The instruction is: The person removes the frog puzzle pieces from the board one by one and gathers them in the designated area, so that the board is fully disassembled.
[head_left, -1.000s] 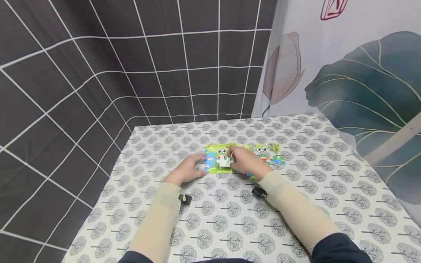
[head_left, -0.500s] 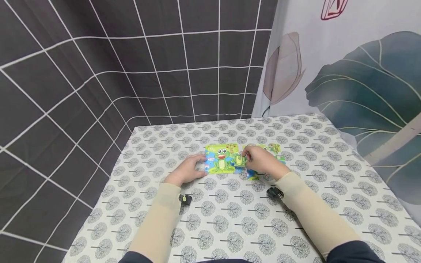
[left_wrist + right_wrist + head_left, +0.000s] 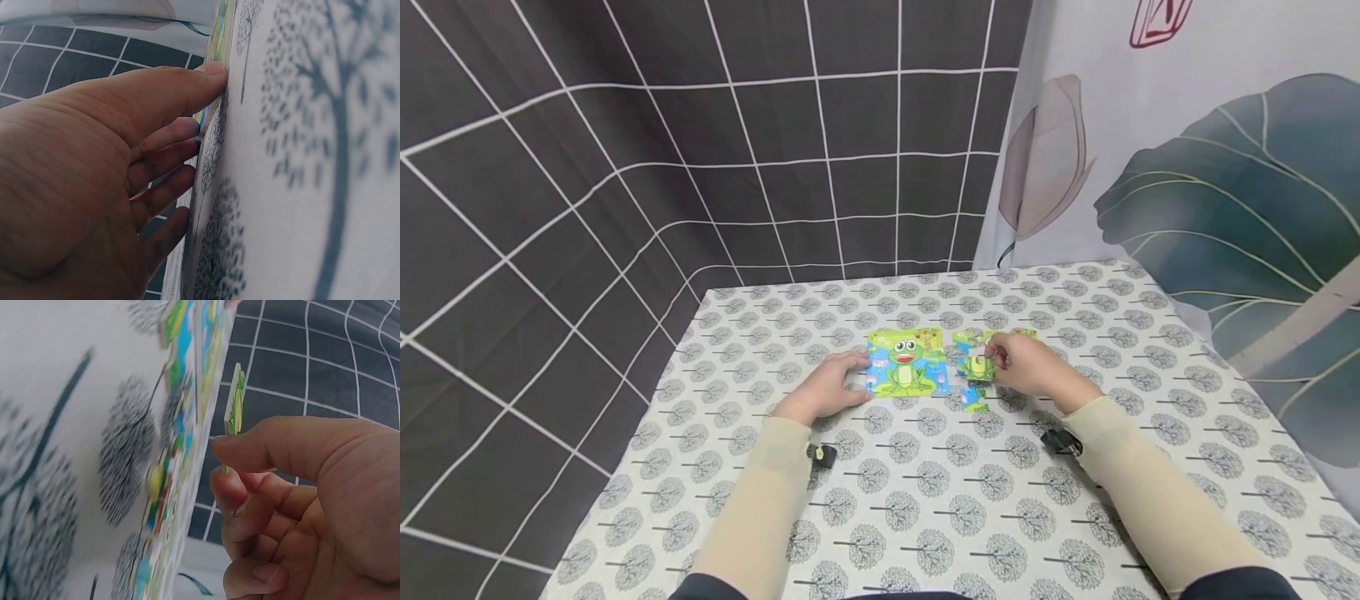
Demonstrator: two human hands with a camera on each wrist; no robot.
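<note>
On the table lies a frog picture (image 3: 907, 375), square and brightly coloured. My left hand (image 3: 829, 385) rests at its left edge, thumb and fingers spread and fairly straight; in the left wrist view the left hand (image 3: 125, 162) has its thumb tip right at the edge. Between thumb and index finger, my right hand (image 3: 1028, 367) pinches a green and yellow puzzle piece (image 3: 979, 367). Seen from the right wrist, the puzzle piece (image 3: 235, 403) is held on edge, above the tabletop. Several puzzle pieces (image 3: 976, 398) lie below and behind the right hand, which partly hides them.
A white cloth printed with grey trees covers the table (image 3: 895, 508). Behind and to the left hangs a dark curtain (image 3: 760, 125) with white grid lines. At the right is a white curtain (image 3: 1075, 217) with large leaf prints.
My right hand has carried the puzzle piece rightward, from over the frog picture to over the other pieces. The picture's middle, covered earlier, now shows. The left hand has stayed put.
</note>
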